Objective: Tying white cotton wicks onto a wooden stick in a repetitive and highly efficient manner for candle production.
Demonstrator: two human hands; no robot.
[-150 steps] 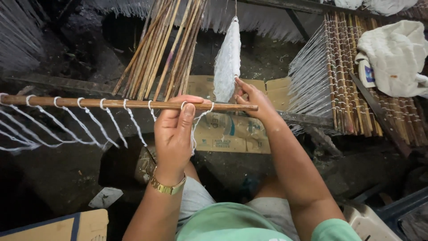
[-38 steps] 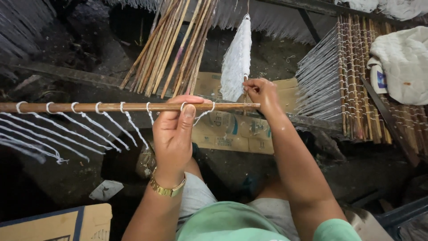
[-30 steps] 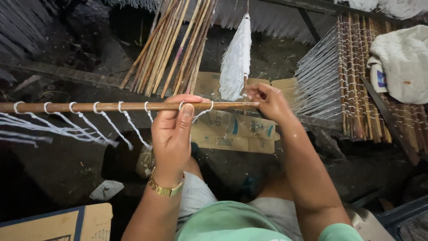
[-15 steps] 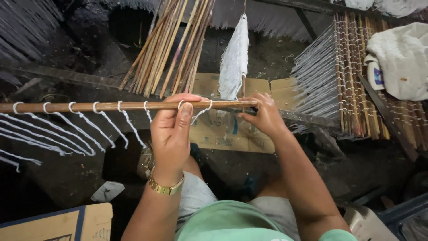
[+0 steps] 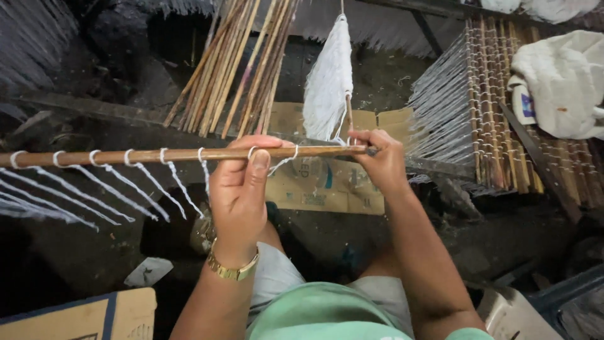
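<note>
Holding the wooden rod point(image 5: 157, 155) level comes first: our left hand point(image 5: 242, 189) is wrapped round it near its right end, thumb laid along the top and pinning the newest white loop point(image 5: 277, 158) against the wood. Our right hand point(image 5: 377, 160) pinches closed on a single strand at the rod's tip, just below the hanging bundle of white thread point(image 5: 327, 82). To do this well, in our judgement, we keep the strand taut between both hands, draw each loop snug without biting into the wood, and match the even spacing of the tied cords point(image 5: 126, 182) that trail down to the left.

That rod is smooth, brown and slender; the cords are soft, slightly fuzzy cotton-like string. Behind it lean bare bamboo-like sticks point(image 5: 239, 63), straight and pale tan. To the right lie finished rods point(image 5: 503, 107) strung with white fringe, a rumpled white cloth point(image 5: 560, 82) on top, and flattened cardboard point(image 5: 327, 182) below.
</note>
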